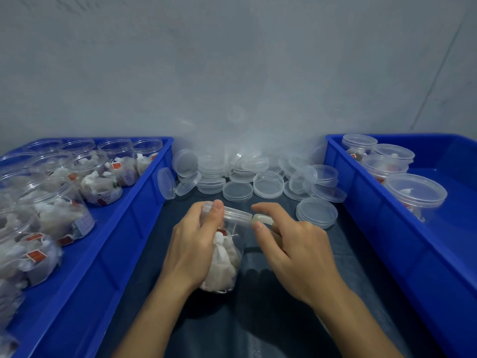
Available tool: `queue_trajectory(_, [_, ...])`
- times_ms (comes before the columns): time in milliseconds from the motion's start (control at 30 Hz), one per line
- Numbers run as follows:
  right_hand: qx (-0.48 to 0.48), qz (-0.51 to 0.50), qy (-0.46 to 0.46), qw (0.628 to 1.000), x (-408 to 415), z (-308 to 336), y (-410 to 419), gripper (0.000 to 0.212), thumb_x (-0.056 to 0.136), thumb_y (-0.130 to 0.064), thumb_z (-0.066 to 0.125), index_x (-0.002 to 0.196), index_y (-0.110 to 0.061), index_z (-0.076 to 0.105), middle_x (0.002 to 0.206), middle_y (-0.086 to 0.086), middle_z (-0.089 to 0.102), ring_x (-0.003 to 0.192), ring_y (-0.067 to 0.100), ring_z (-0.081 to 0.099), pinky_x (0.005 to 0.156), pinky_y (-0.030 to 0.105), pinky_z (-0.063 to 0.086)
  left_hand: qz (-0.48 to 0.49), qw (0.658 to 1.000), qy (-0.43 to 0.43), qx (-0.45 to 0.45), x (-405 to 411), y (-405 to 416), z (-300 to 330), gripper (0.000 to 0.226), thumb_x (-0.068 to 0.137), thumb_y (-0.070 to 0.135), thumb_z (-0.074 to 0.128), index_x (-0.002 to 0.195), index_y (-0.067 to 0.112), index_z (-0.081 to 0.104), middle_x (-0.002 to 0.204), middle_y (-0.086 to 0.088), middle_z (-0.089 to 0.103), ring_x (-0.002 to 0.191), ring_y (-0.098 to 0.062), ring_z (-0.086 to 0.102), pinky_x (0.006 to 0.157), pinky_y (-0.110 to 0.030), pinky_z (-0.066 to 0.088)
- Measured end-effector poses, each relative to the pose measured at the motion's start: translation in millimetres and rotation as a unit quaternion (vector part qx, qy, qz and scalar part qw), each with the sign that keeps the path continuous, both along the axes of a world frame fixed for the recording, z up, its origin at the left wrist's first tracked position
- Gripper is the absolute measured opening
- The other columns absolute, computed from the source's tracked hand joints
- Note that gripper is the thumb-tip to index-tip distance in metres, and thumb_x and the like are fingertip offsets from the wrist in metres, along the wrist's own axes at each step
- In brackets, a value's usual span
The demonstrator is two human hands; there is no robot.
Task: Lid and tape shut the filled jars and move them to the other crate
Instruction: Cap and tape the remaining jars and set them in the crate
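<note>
A clear jar (225, 257) filled with white tea bags is tilted between my hands over the dark table, its lid (236, 215) on. My left hand (192, 248) grips the jar's side, thumb on the lid's rim. My right hand (290, 250) pinches a small whitish roll of tape (261, 219) against the lid's right edge. The left blue crate (124, 236) holds several open filled jars (99, 182). The right blue crate (382, 228) holds several lidded jars (414, 193).
A heap of loose clear lids (258, 177) lies at the back of the table between the crates, in front of a clear plastic bag against the grey wall. One stack of lids (317, 212) sits close to my right hand.
</note>
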State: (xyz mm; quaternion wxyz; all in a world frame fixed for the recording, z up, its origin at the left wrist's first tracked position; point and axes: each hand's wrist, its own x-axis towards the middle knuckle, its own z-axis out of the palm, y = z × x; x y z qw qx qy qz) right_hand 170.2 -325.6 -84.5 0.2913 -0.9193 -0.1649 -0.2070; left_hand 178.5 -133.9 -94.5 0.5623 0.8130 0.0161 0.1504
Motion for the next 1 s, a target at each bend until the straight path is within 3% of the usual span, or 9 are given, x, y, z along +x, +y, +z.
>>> queue_trajectory(100, [-0.011, -0.014, -0.002, 1.0, 3, -2, -3, 0.041, 0.098, -0.06, 0.029, 0.127, -0.044, 0.054, 0.058, -0.014, 0.055, 0.066, 0.017, 0.062, 0.066, 0.043, 0.05, -0.022, 0.999, 0.01, -0.032, 2, -2, -2, 0.063, 0.088, 0.084, 0.04, 0.092, 0.03, 0.072, 0.094, 0.008, 0.078, 0.089, -0.009, 0.072, 0.084, -0.041, 0.053])
queue_trajectory(300, [-0.026, -0.032, -0.016, 0.999, 4, -4, -1, 0.037, 0.099, -0.06, 0.03, 0.124, -0.047, 0.055, 0.054, -0.015, 0.042, 0.064, 0.02, 0.062, 0.063, 0.041, 0.051, -0.049, 0.996, 0.026, -0.074, 4, -1, -2, 0.061, 0.089, 0.082, 0.04, 0.092, 0.033, 0.076, 0.095, 0.001, 0.079, 0.094, -0.019, 0.075, 0.096, -0.053, 0.054])
queue_trajectory(467, [-0.018, -0.048, -0.032, 0.998, 3, -7, 1, 0.035, 0.096, -0.06, 0.035, 0.122, -0.049, 0.056, 0.06, -0.011, 0.062, 0.065, 0.022, 0.065, 0.062, 0.041, 0.053, -0.048, 0.99, 0.05, -0.125, 7, -1, -3, 0.05, 0.094, 0.066, 0.038, 0.094, 0.039, 0.079, 0.099, -0.007, 0.081, 0.101, -0.028, 0.075, 0.103, -0.059, 0.053])
queue_trajectory(600, [0.004, -0.051, -0.041, 0.998, 1, -8, 5, 0.034, 0.096, -0.058, 0.04, 0.12, -0.046, 0.06, 0.064, -0.011, 0.066, 0.066, 0.021, 0.066, 0.063, 0.041, 0.054, -0.057, 0.99, 0.061, -0.113, 5, -1, -3, 0.048, 0.092, 0.072, 0.036, 0.096, 0.045, 0.076, 0.103, 0.0, 0.08, 0.102, -0.019, 0.075, 0.102, -0.054, 0.054])
queue_trajectory(733, [0.025, -0.046, -0.061, 0.997, -1, -7, 7, 0.033, 0.097, -0.056, 0.043, 0.116, -0.042, 0.065, 0.06, -0.011, 0.063, 0.061, 0.018, 0.064, 0.059, 0.041, 0.054, -0.03, 0.999, 0.032, -0.022, -1, -4, 0, 0.056, 0.081, 0.091, 0.03, 0.103, 0.046, 0.055, 0.1, 0.025, 0.071, 0.091, 0.006, 0.066, 0.082, -0.033, 0.048])
queue_trajectory(833, [0.031, -0.043, -0.076, 0.996, -3, -6, 8, 0.033, 0.097, -0.055, 0.045, 0.114, -0.039, 0.067, 0.061, -0.01, 0.065, 0.06, 0.021, 0.065, 0.058, 0.041, 0.054, 0.039, 0.996, 0.004, 0.08, -6, -7, 6, 0.058, 0.089, 0.089, 0.029, 0.096, 0.036, 0.05, 0.09, 0.013, 0.066, 0.086, -0.002, 0.062, 0.073, -0.033, 0.044])
queue_trajectory(933, [0.02, -0.037, -0.08, 0.996, -6, -7, 12, 0.032, 0.097, -0.055, 0.045, 0.111, -0.036, 0.067, 0.062, -0.008, 0.067, 0.061, 0.024, 0.066, 0.057, 0.042, 0.053, 0.065, 0.989, -0.023, 0.129, -11, -11, 9, 0.047, 0.095, 0.077, 0.032, 0.095, 0.035, 0.054, 0.094, 0.014, 0.064, 0.09, -0.006, 0.061, 0.08, -0.04, 0.047])
queue_trajectory(1000, [0.006, -0.038, -0.08, 0.996, -7, -8, 13, 0.032, 0.098, -0.053, 0.044, 0.11, -0.035, 0.067, 0.063, -0.007, 0.066, 0.061, 0.025, 0.066, 0.056, 0.04, 0.051, 0.046, 0.985, -0.017, 0.166, -14, -16, 12, 0.054, 0.087, 0.086, 0.035, 0.103, 0.038, 0.054, 0.099, 0.017, 0.065, 0.093, -0.005, 0.062, 0.084, -0.04, 0.05])
